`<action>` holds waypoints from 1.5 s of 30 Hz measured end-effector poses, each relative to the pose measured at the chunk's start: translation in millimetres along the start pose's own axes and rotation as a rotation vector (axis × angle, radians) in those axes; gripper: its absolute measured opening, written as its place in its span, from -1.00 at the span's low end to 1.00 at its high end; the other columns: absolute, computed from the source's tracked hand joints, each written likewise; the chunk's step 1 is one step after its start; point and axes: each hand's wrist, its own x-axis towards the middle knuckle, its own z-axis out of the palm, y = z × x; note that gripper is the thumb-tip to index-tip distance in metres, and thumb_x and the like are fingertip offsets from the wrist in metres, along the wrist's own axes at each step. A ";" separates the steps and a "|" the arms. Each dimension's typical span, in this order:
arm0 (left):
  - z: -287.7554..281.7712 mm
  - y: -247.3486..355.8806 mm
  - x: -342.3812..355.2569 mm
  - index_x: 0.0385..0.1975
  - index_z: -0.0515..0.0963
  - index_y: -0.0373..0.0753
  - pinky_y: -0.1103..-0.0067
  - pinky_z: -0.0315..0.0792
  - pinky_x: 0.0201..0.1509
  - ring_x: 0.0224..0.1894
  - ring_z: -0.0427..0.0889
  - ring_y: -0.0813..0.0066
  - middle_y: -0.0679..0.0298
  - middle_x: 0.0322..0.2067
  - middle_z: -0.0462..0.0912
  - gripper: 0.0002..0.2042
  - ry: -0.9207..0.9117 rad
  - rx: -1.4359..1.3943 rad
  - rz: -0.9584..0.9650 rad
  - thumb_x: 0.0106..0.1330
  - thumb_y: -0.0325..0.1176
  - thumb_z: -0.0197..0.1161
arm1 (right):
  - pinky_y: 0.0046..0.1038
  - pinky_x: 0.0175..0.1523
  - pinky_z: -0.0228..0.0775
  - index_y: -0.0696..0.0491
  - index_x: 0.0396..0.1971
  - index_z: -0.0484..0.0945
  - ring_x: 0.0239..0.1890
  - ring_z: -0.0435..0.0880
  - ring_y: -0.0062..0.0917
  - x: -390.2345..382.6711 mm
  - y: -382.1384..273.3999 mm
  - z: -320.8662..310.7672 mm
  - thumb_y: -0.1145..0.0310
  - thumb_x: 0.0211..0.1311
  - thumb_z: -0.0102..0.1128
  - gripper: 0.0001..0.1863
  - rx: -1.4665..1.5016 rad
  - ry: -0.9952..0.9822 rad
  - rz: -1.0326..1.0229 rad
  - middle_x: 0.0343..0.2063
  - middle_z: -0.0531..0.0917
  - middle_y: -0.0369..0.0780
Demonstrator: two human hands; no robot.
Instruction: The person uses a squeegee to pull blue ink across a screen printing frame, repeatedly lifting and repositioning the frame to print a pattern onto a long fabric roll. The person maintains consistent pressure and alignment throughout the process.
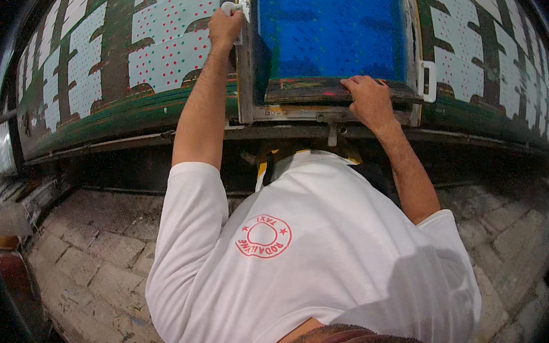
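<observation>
A screen-printing frame [246,101] with a blue mesh [330,34] lies on the long table in front of me. My left hand [224,29] is closed around a white handle [228,5] on the frame's left side. At the frame's near end, a dark, paint-stained wooden squeegee [306,91] lies across the mesh. My right hand [370,101] grips the right part of this squeegee, fingers over its top edge. A second white handle [428,82], on the frame's right side, is untouched.
White cut fabric pieces [170,65] with red and green dots lie in rows left of the frame. More dotted pieces [456,73] lie to its right. A rail [128,141] runs along the table's near edge, above a stone-paved floor [107,248].
</observation>
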 end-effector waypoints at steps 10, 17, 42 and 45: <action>-0.9 -0.7 1.7 -0.21 0.66 -0.33 0.16 0.55 0.01 -0.07 0.72 -0.08 -0.09 -0.21 0.73 -0.56 -0.045 -0.074 0.034 0.16 -0.03 0.34 | -0.16 0.06 0.62 -0.07 0.09 0.65 0.02 0.69 -0.30 -13.3 2.2 4.2 0.45 -0.03 0.43 -0.44 -0.018 0.029 0.009 -0.08 0.69 -0.19; 1.8 -4.1 6.3 -0.21 0.67 -0.32 0.16 0.54 0.02 -0.07 0.71 -0.11 -0.12 -0.17 0.73 -0.51 -0.036 -0.039 0.036 0.16 0.06 0.35 | -0.20 0.05 0.63 -0.03 0.06 0.65 0.04 0.69 -0.27 -33.2 -9.0 5.7 0.46 -0.01 0.41 -0.48 -0.032 -0.029 0.035 -0.08 0.70 -0.18; 12.6 -73.7 51.3 -0.24 0.60 -0.23 0.51 0.37 -0.49 -0.56 0.47 0.50 0.32 -0.54 0.49 -0.56 -0.041 -0.046 0.320 0.56 0.01 -0.07 | -0.16 0.34 0.37 0.23 0.13 0.53 0.22 0.53 -0.11 -91.6 76.9 13.6 0.39 0.13 0.34 -0.47 0.637 0.059 -0.221 0.15 0.56 0.03; 7.1 -68.7 46.5 -0.26 0.56 -0.20 0.53 0.30 -0.53 -0.59 0.41 0.54 0.36 -0.57 0.45 -0.59 -0.087 -0.164 0.214 0.57 0.02 -0.05 | -0.15 0.32 0.40 0.16 0.10 0.57 0.19 0.55 -0.09 -89.7 141.5 4.6 0.41 0.23 0.31 -0.57 0.522 0.301 0.076 0.16 0.56 -0.01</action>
